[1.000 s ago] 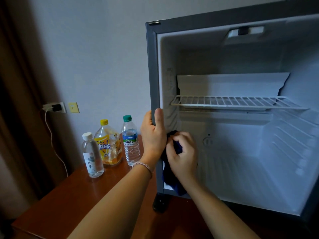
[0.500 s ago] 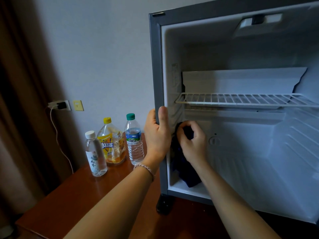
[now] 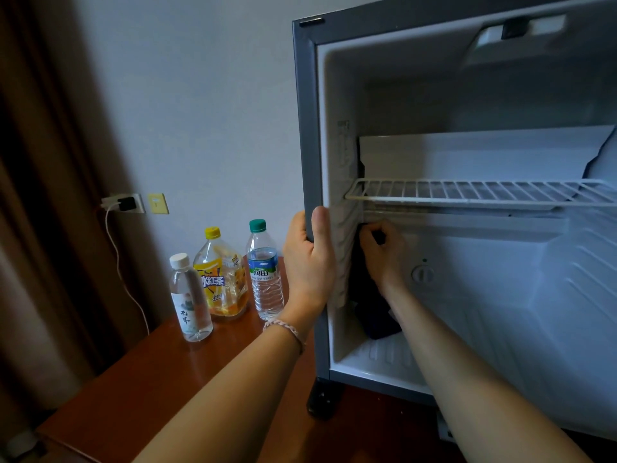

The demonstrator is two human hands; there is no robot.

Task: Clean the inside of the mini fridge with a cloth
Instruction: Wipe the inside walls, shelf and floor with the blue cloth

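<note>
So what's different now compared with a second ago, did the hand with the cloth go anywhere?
The right hand, gripping the dark cloth, has moved up the fridge's inner left wall, ending just under the wire shelf. The left hand still grips the fridge's front edge. The three bottles have not moved.

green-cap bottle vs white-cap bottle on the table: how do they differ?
The green-cap bottle stands beside the mini fridge, by the left hand; the white-cap bottle stands furthest from it and nearer the camera. The green-cap bottle has a blue and green label band and a ribbed lower body; the white-cap bottle has a smooth body with pale print. Both are clear, upright, capped and on the wooden table.
</note>
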